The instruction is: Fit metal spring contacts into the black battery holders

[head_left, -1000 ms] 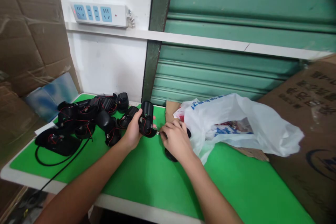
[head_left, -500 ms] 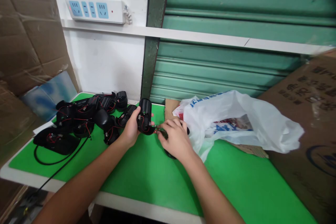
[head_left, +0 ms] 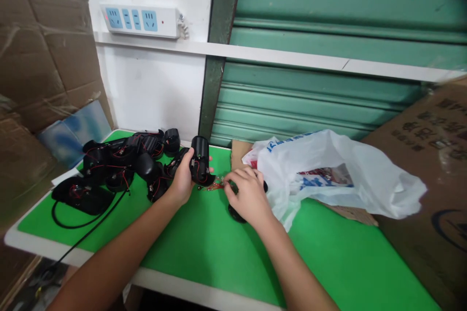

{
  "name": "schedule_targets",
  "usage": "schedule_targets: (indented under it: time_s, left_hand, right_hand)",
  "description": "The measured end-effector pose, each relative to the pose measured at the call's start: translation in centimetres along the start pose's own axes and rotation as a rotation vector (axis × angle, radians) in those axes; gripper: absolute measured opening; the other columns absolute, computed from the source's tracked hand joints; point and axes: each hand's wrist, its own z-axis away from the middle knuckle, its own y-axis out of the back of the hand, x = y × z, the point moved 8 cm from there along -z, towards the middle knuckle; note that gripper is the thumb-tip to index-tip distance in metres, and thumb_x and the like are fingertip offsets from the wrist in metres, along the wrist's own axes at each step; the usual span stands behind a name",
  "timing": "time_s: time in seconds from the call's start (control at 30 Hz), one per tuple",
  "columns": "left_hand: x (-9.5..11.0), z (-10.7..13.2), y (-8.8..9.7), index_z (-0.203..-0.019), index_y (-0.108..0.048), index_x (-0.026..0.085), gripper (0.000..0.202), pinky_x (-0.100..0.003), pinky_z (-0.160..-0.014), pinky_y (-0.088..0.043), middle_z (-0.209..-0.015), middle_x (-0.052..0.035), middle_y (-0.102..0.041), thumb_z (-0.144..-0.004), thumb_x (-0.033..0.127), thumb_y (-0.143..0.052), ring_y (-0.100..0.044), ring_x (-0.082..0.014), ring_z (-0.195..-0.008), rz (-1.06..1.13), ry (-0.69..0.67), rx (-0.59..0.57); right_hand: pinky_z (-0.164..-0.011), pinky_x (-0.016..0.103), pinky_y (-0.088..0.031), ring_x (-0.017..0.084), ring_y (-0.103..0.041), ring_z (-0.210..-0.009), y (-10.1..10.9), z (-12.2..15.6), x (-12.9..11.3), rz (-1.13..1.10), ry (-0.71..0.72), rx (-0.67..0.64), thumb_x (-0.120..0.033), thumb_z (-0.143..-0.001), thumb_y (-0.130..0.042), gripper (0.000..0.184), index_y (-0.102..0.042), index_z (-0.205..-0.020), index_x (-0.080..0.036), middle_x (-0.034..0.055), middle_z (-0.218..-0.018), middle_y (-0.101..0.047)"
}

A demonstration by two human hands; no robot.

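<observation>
Brown cardboard first: a big box (head_left: 47,53) is standing far left of the plastic bag (head_left: 328,155), with blue-and-white sheets (head_left: 87,129) propping up in front of it. Closer in but well apart from the bag, a heap of black parts (head_left: 124,153) is lying on the green tabletop (head_left: 204,252), thin red wires showing all over.

Nearer the bag, the left hand (head_left: 183,180) is gripping one black housing (head_left: 200,155), thumb on one side, fingertips peeking past the other. So the piece in hand is sitting left of the bag, roughly upright, at the heap's right edge. Some tiny reddish, shiny bits (head_left: 217,184) are showing between it and the bag, too small for me to make out, sorry.

Just left of the bag, the right hand (head_left: 248,192) is reaching over those bits, thumb and index finger nearly meeting, but I can't tell if they're pinching one. A dark rounded piece (head_left: 236,215) is poking out under that palm.

If it were me, I'd be using the left hand purely as a clamp, keeping the thumb clear of any wire, and working the bits singly with the fingertips so nothing's snagging.

Right of the bag, a printed carton (head_left: 434,170) is standing.
</observation>
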Motion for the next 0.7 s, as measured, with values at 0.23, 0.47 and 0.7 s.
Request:
schedule_targets:
  time_s: [0.23,0.47,0.7]
  left_hand:
    - [0.6,0.5,-1.0,-0.107,-0.073,0.012,0.047,-0.026,-0.053,-0.056,-0.086,-0.0099,-0.079,-0.095,0.052,-0.052,-0.074,-0.0189,-0.063,-0.024,-0.021,-0.066]
    - [0.3,1.3,-2.5,-0.117,-0.072,0.010,0.054,-0.029,-0.057,-0.059,-0.087,-0.0129,-0.078,-0.095,0.054,-0.049,-0.075,-0.0221,-0.068,-0.004,0.025,-0.234]
    - [-1.1,1.8,-3.2,-0.115,-0.074,0.010,0.054,-0.030,-0.060,-0.058,-0.087,-0.0129,-0.079,-0.094,0.056,-0.053,-0.073,-0.0214,-0.065,-0.022,0.105,-0.299]
  right_hand:
    - [-0.091,0.040,-0.036,0.025,-0.062,-0.094,1.1,-0.2,1.7,-0.205,-0.036,0.094,-0.022,-0.093,-0.055,0.015,-0.068,-0.087,-0.023,0.0040,-0.087,-0.072]
    - [-0.072,0.032,-0.046,0.018,-0.058,-0.074,1.9,-0.4,4.1,-0.841,-0.214,0.279,-0.037,-0.094,-0.054,0.021,-0.059,-0.109,-0.024,-0.0005,-0.081,-0.058]
    - [-0.063,0.030,-0.044,0.015,-0.054,-0.065,1.5,-0.5,3.3,-1.141,-0.226,0.230,-0.036,-0.088,-0.065,0.023,-0.056,-0.106,-0.025,-0.0038,-0.077,-0.057]
